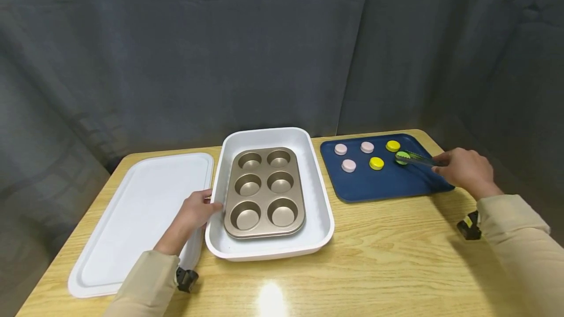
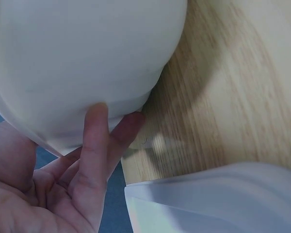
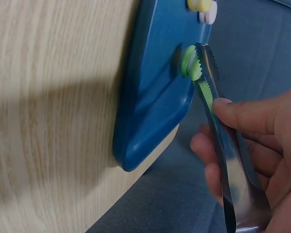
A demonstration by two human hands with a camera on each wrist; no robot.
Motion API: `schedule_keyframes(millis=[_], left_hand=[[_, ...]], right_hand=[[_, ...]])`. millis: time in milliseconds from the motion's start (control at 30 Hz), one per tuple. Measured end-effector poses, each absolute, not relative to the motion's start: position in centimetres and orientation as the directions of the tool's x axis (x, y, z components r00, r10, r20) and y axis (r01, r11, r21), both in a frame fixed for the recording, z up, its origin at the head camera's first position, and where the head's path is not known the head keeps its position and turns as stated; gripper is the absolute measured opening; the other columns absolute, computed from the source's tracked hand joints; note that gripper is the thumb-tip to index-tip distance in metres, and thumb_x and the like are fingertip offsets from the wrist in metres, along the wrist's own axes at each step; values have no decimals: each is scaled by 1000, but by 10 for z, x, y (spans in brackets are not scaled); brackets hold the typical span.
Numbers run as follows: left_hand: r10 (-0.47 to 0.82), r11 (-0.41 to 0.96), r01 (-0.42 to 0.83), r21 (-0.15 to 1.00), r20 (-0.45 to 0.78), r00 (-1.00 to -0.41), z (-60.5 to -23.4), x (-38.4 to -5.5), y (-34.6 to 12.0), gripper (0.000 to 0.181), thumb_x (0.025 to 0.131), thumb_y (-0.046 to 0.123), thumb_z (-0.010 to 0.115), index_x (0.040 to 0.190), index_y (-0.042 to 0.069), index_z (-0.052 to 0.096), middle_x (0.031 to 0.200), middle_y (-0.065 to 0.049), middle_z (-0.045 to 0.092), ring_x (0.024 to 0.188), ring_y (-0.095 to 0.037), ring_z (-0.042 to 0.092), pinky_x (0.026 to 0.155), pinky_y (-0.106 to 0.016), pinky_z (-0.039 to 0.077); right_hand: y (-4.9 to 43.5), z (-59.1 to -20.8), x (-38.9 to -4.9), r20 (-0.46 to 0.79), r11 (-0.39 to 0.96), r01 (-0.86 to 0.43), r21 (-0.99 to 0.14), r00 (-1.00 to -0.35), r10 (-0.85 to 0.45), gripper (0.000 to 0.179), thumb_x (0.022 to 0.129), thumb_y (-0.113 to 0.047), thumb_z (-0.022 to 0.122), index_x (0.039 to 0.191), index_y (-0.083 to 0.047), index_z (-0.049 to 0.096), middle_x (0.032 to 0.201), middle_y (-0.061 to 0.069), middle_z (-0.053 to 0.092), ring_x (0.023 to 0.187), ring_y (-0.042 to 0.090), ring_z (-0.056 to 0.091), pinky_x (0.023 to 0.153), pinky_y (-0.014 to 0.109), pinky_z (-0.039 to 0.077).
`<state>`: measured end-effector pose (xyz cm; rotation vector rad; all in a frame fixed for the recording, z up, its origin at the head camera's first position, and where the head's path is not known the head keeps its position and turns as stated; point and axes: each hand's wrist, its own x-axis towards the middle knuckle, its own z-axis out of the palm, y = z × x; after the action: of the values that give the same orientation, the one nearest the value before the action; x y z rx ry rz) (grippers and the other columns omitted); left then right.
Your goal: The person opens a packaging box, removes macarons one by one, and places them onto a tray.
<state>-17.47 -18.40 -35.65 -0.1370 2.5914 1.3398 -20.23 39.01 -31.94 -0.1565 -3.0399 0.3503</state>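
My right hand (image 1: 469, 169) grips metal tongs (image 3: 228, 155), thumb on one arm and fingers round the other. Their toothed tips are at a green macaron (image 3: 190, 63) over the blue tray (image 3: 150, 97). On that tray also lie two yellow macarons (image 1: 376, 163) and three pale pink ones (image 1: 348, 166). My left hand (image 1: 196, 212) holds the left wall of a deep white pan (image 1: 323, 209), thumb over the rim and fingers against the outside. Inside the pan sits a bronze muffin tin (image 1: 264, 192) with several bare cups.
A flat white lid-like tray (image 1: 141, 214) lies left of the pan, partly under my left forearm. All of it stands on a wooden table (image 1: 374, 258). A dark grey curtain (image 1: 198, 53) hangs close behind the table's back edge.
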Motion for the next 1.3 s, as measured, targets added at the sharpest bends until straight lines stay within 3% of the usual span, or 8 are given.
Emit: schedule_keyframes(millis=[500, 867, 1067, 1300], left_hand=[[20, 572, -189, 798, -244, -970, -357, -175, -184, 48, 93, 5, 58, 138, -11, 53, 111, -28, 68, 85, -28, 72, 67, -38, 62], [34, 569, -170, 805, -230, -973, -355, -174, -183, 45, 91, 5, 57, 132, -12, 56, 109, -29, 69, 85, -29, 72, 70, -40, 62], [29, 583, -171, 794, -231, -973, -355, -174, -184, 45, 90, 6, 58, 132, -11, 57, 107, -27, 70, 83, -28, 72, 69, -39, 62], [29, 593, -172, 787, -234, -972, -354, -174, -183, 47, 91, 6, 58, 134, -11, 55, 110, -29, 69, 85, -29, 72, 70, -39, 62]], right_hand=[[389, -328, -203, 68, 969, 104, -224, -990, 122, 35, 89, -14, 74, 115, 9, 69, 111, 38, 62, 84, 45, 58, 62, 52, 44], [390, -323, -200, 55, 953, 118, -278, -989, 138, 47, 91, -20, 72, 127, 9, 63, 128, 41, 54, 104, 60, 52, 72, 63, 46], [386, -324, -192, 104, 937, 55, -346, -990, 97, 48, 93, -21, 71, 127, 11, 62, 124, 38, 59, 109, 61, 48, 81, 68, 44], [388, -332, -175, 69, 913, 56, -404, -993, 92, 54, 97, -20, 68, 137, 13, 51, 123, 40, 58, 107, 59, 52, 75, 60, 51]])
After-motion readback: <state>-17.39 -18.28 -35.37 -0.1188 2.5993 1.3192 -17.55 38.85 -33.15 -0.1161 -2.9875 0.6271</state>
